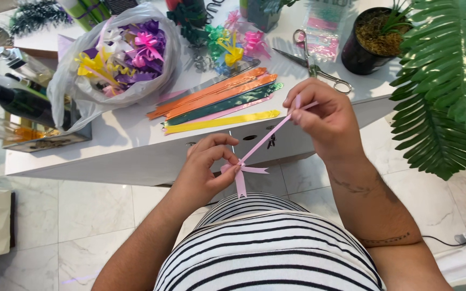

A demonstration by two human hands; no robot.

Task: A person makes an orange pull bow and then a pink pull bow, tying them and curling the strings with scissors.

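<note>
White table (136, 134), marble floor below. Left hand (206, 172) pinches pink ribbon (265, 137) at its gathered end; right hand (324, 116) pinches the pull strand taut, before the table's front edge. Gathering step; steady pull apparently needed. Flat ribbon strips (217, 99) upon table.

My gift-wrapping corner, probably in a small shop.

My white table (136, 145) carries coloured ribbon strips (217, 99), a plastic bag of finished bows (120, 54), scissors (319, 67) and potted plants (373, 40), over a marble-tiled floor (82, 215).
</note>
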